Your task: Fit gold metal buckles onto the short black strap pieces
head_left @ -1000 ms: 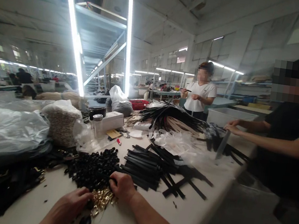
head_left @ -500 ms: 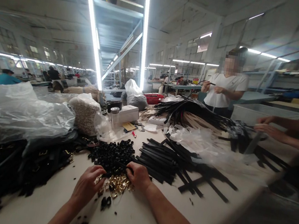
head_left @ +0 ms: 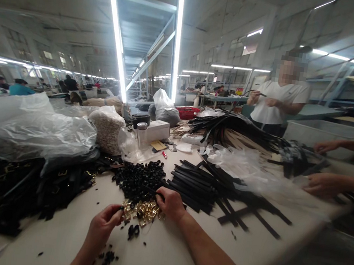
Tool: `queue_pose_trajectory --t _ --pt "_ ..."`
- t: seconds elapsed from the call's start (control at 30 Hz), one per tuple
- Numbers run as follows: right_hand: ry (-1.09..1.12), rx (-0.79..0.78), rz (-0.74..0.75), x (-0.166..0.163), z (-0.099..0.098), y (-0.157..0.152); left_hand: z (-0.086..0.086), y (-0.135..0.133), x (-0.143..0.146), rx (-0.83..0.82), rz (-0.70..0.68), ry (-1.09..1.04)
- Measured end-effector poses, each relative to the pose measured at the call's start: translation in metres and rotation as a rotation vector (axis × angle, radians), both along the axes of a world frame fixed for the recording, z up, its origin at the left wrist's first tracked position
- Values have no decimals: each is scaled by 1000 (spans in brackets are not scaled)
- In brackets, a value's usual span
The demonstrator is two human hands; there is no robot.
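Observation:
My left hand (head_left: pixel 102 227) hovers over the white table (head_left: pixel 160 253) with fingers pinched at the left edge of a small pile of gold metal buckles (head_left: pixel 141 211); what it pinches is too small to name. My right hand (head_left: pixel 170 202) rests curled on the right side of the same pile, fingertips touching a heap of small black loops (head_left: pixel 140 180). A stack of black straps (head_left: pixel 196 185) lies just right of that hand. Loose black bits (head_left: pixel 110 257) are scattered near my left wrist.
Clear plastic bags (head_left: pixel 32 130) and dark belts with buckles (head_left: pixel 7 187) fill the left. A white box (head_left: pixel 157 130) and jar (head_left: pixel 141 131) stand behind. A co-worker's hands (head_left: pixel 324 184) work at the right edge; another person in white (head_left: pixel 278 103) stands beyond a big strap pile (head_left: pixel 230 129).
The camera has tilted up and shifted. My left hand has drawn back from the gold pile and pinched its fingers. The co-worker's hands at the right have moved apart.

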State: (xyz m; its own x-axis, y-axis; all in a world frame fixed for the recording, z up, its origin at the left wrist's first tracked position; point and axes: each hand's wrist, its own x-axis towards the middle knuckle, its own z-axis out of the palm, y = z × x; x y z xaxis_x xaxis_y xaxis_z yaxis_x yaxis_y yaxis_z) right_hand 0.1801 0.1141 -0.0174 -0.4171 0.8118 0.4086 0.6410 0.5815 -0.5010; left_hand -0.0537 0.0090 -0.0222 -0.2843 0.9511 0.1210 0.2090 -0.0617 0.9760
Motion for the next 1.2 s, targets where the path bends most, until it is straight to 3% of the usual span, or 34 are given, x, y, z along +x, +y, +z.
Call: queue_pose_trajectory --t 0.33,0.53,0.67,0.8,0.9,1.0,1.2 --pt "80 53 38 2 8 -7 -11 13 6 88 33 -217" --pt "163 11 -24 5 18 -11 -2 9 8 121 23 -216" --pt "155 12 -10 7 46 -20 4 5 10 101 -15 -215" --pt "-19 32 60 -4 85 -33 1 4 11 103 -68 -237" --pt "-87 62 51 -19 99 -39 -3 6 10 67 -74 -332" --pt "-48 85 33 -31 93 -43 -3 6 9 27 -22 -514" --pt "-41 51 88 -40 56 -53 9 2 12 -2 140 -710"
